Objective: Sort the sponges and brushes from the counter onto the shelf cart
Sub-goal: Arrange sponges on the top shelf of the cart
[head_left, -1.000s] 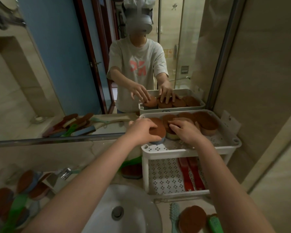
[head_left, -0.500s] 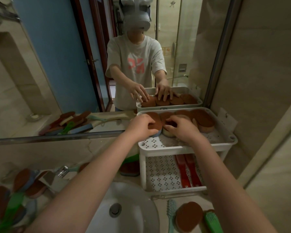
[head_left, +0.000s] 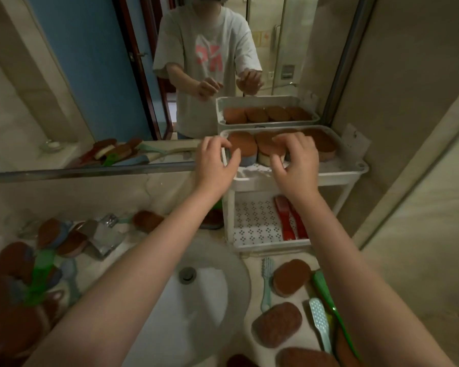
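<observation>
My left hand (head_left: 214,161) and right hand (head_left: 295,160) hover at the front of the shelf cart (head_left: 334,177), fingers loosely curled, nothing in either grasp. The left fingertips sit just beside the top tray's left corner, and the right hand overlaps the brown sponges (head_left: 243,145) lined up along the tray's back. The cart is boxed in, with the mirror (head_left: 90,75) close behind and the wall (head_left: 408,102) to its right. The free room is between my forearms, over the sink (head_left: 204,308). The red brushes (head_left: 289,221) on the lower shelf are partly hidden by my right wrist. Loose sponges (head_left: 292,276) and brushes (head_left: 319,321) lie on the counter (head_left: 253,263) right of the sink, some cut off at the bottom edge. The pile (head_left: 24,274) to the left is too blurred to count.
</observation>
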Motion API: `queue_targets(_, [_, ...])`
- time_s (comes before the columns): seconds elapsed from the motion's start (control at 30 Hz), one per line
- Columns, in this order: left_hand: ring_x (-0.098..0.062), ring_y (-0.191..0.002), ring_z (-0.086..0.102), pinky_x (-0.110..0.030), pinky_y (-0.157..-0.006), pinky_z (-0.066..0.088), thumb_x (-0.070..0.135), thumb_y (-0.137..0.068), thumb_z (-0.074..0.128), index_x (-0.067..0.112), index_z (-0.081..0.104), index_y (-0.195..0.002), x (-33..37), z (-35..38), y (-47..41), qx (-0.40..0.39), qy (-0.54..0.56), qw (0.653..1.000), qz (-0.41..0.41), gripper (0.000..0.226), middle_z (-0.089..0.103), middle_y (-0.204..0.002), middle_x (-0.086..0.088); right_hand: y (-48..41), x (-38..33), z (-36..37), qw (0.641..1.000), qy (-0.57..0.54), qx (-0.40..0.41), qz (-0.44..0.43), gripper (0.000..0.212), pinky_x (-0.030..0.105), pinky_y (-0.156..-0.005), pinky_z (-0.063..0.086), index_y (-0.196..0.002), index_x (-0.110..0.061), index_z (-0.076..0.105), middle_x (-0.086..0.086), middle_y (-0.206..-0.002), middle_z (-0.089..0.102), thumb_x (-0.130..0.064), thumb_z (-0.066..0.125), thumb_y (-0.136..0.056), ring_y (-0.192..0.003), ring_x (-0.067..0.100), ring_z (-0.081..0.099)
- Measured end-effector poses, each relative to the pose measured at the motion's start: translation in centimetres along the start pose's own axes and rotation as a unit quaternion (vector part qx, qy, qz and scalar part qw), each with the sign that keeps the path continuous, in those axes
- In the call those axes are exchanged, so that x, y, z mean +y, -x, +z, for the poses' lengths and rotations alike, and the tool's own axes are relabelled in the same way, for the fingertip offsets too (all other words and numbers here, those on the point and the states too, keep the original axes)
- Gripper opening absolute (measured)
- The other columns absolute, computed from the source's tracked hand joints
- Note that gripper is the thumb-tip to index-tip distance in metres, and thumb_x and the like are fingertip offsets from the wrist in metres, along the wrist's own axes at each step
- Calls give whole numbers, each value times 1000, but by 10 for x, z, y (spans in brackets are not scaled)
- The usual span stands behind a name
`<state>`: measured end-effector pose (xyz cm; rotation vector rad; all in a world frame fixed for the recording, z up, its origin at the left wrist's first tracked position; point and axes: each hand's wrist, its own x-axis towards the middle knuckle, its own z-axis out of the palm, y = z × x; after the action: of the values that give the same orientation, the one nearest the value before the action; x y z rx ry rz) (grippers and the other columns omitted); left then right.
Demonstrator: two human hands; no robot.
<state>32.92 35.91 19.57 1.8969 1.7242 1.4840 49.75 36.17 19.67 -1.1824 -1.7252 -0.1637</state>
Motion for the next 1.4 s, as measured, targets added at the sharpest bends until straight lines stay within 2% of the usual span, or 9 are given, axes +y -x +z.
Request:
queue_targets(0.2, [-18, -82, 43, -31, -75, 39, 16, -83, 61, 5, 52, -82, -37, -11, 75, 45, 3, 998, -37, 14, 42, -87, -2, 77, -13, 6, 998, -41, -2, 52, 16, 33, -70, 39, -89, -7, 59, 5, -83, 55, -17, 52, -78, -80, 20, 51])
queue_targets(0.37, [-25, -85, 51, -36, -78, 46, 15, -84, 62, 7, 54, -85, -66, 6, 129, -71, 10, 993, -96, 11, 43, -91, 0, 146, 10, 9, 977, -6, -106, 182, 19, 35, -75, 41, -93, -8, 62, 7, -91, 59, -18, 52, -79, -86, 27, 56])
queue_targets(0.57, [-23, -108, 50, -28, -91, 41, 25, -89, 58, 8, 57, -113, -77, 40, 176, -336, -34, 924, -178, 29, 51, -117, -8, 214, 44, -5, 869, 59, -373, 318, 23, 31, -79, 46, -103, -14, 67, 8, -107, 64, -20, 64, -80, -100, 29, 60])
queue_targets(0.7, [-23, -112, 52, -32, -93, 43, 32, -88, 60, 9, 57, -118, -83, 55, 199, -473, -49, 854, -209, 38, 54, -123, -8, 247, 49, -12, 802, 60, -534, 259, 44, 33, -90, 47, -114, -21, 65, 8, -116, 63, -31, 75, -72, -110, 27, 56])
queue_targets(0.83, [-23, -96, 55, -30, -78, 41, 34, -89, 58, 9, 59, -103, -87, 58, 214, -544, -58, 807, -224, 28, 57, -98, -5, 259, 48, -14, 750, 99, -627, 189, 67, 41, -102, 41, -133, -34, 50, 5, -136, 46, -32, 73, -69, -125, 29, 43])
queue_targets(1.0, [-17, -66, 37, -30, -62, 26, 32, -88, 60, 19, 37, -67, -91, 52, 223, -569, -50, 789, -227, 34, 34, -67, 1, 272, 44, -10, 739, 173, -642, 107, 70, 45, -102, 38, -138, -34, 40, 4, -143, 38, -24, 67, -73, -127, 29, 40])
queue_targets(1.13, [-17, -89, 49, -28, -78, 41, 32, -84, 67, 17, 55, -94, -94, 43, 230, -566, -35, 789, -236, 21, 50, -91, 1, 268, 39, -10, 780, 154, -589, 144, 72, 40, -92, 45, -135, -27, 44, 5, -129, 46, -31, 72, -68, -118, 29, 45])
queue_targets(1.23, [-18, -87, 57, -32, -79, 48, 32, -74, 76, 19, 57, -81, -100, 37, 237, -556, -32, 798, -232, 24, 58, -88, 1, 261, 35, -12, 828, 108, -513, 199, 74, 36, -87, 44, -133, -21, 46, 8, -121, 49, -36, 74, -67, -113, 31, 48])
queue_targets(1.4, [-19, -112, 48, -30, -93, 43, 35, -68, 81, 20, 56, -110, -106, 24, 258, -603, -53, 773, -190, 51, 50, -119, -3, 257, 24, -6, 869, 46, -413, 270, 66, 35, -86, 43, -129, -18, 51, 7, -111, 52, -42, 73, -71, -107, 29, 50])
